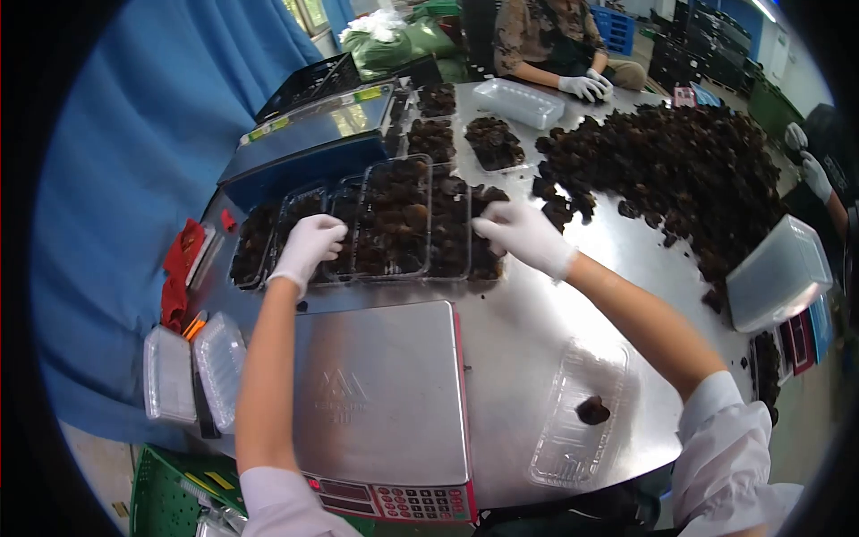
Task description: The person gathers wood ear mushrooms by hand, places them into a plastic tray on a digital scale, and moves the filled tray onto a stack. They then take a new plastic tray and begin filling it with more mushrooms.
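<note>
Clear plastic trays filled with dark brown wood ear mushrooms stand in a row, a tray (392,219) in the middle sitting higher than its neighbours. My left hand (311,246), in a white glove, is over the trays left of it with fingers curled together. At the right end of the row my right hand (526,234), gloved too, has its fingertips pinched at the end tray (488,255). What either hand grips is hidden. Closer to me is a scale (380,385) with a bare metal plate. A clear tray (573,438) right of it holds one mushroom piece (592,411).
A large mushroom heap (667,166) covers the table's right side. Stacked clear trays (780,273) stand at the right edge, more trays (170,371) at the left. Across the table sits a person (555,45) in white gloves; another person's gloved hands (810,166) show far right.
</note>
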Tool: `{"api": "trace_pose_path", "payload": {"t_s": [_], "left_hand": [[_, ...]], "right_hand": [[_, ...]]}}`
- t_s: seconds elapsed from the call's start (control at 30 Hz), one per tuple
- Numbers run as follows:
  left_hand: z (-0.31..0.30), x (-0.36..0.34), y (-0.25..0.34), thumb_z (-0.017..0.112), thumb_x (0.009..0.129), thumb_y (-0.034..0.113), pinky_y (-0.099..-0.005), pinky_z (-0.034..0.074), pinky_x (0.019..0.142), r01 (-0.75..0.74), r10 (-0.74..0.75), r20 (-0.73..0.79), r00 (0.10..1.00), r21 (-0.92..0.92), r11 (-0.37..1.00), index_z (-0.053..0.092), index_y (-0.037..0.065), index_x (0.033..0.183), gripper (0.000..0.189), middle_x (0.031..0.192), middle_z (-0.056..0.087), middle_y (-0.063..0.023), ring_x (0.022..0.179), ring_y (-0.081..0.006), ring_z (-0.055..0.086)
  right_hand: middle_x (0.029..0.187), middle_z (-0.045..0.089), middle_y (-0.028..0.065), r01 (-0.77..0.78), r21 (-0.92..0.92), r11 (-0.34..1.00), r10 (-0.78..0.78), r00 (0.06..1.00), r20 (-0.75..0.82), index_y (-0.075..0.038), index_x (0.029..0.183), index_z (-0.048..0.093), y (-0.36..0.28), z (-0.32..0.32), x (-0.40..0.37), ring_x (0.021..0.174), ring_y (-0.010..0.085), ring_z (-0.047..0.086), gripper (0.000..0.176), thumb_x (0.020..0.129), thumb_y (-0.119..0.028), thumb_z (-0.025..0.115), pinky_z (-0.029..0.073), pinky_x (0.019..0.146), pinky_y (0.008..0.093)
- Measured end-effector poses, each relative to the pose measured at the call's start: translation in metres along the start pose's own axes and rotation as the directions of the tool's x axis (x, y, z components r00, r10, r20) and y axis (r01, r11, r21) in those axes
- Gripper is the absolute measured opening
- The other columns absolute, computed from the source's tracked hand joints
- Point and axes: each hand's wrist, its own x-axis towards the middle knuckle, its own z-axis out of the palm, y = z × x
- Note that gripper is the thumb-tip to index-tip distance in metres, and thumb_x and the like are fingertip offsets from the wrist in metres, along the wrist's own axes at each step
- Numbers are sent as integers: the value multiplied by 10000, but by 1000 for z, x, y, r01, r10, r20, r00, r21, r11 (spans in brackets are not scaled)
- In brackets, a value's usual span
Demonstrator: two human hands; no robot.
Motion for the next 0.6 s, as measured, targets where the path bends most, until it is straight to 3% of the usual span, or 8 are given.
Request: {"api": "trace_pose_path", "payload": {"t_s": [0.03,0.13,0.23,0.3,0.33,0.4,0.5,0.6], "left_hand": [[-6,-17,3,664,896,174,-266,525,708,-36,36,4,999,-6,999,691,7,1046,226,929,694,-57,797,-122,641],[-7,-94,30,646,916,162,-243,488,748,-197,197,-8,980,-13,980,683,-1,1112,258,937,690,-50,844,-104,621],[15,-190,60,606,923,85,-261,496,792,-312,312,-2,950,-14,950,685,-11,1114,228,936,688,-46,863,-102,622],[39,-251,73,602,906,45,-277,507,804,-348,350,56,935,-49,936,695,-5,1083,206,934,694,-56,861,-125,637],[52,-277,77,605,892,29,-286,514,807,-357,362,98,927,-63,932,699,1,1070,202,935,700,-66,859,-144,651],[75,-313,77,631,860,12,-311,530,791,-582,550,304,778,21,813,705,16,1055,209,959,713,-102,851,-213,680],[126,-357,74,660,798,7,-311,520,774,-587,554,386,738,-39,809,723,23,1002,214,927,714,-107,848,-229,679],[164,-378,50,678,827,18,-312,529,740,-562,565,392,725,-137,816,729,35,1034,215,975,726,-109,847,-221,691]], "right_hand": [[715,663,116,92,-28,995,-92,996,-15,12,888,676,21,-14,-27,697,188,660,389,946,-360,583,519,695,345],[698,638,25,-154,-13,988,152,986,-65,-6,844,676,47,-67,-139,598,84,551,377,973,-345,572,452,562,248],[704,639,12,-339,39,940,341,927,-158,-20,854,685,80,-90,-226,587,70,556,390,987,-366,563,460,558,233],[671,654,46,-594,76,801,599,797,-78,22,857,695,89,-85,-270,583,113,631,415,973,-361,583,522,577,262],[646,649,49,-569,110,815,574,819,-13,15,882,700,82,-75,-283,537,119,621,417,971,-376,585,523,532,257],[647,651,56,-626,43,779,622,780,72,12,893,696,78,-57,-291,535,125,628,418,965,-386,592,515,506,247],[650,656,72,-561,67,825,558,828,60,19,886,669,92,-42,-284,537,141,646,392,979,-346,562,516,485,263],[670,682,110,-514,289,807,504,856,116,23,815,629,103,-52,-274,490,159,638,327,961,-253,534,507,449,263]]}}
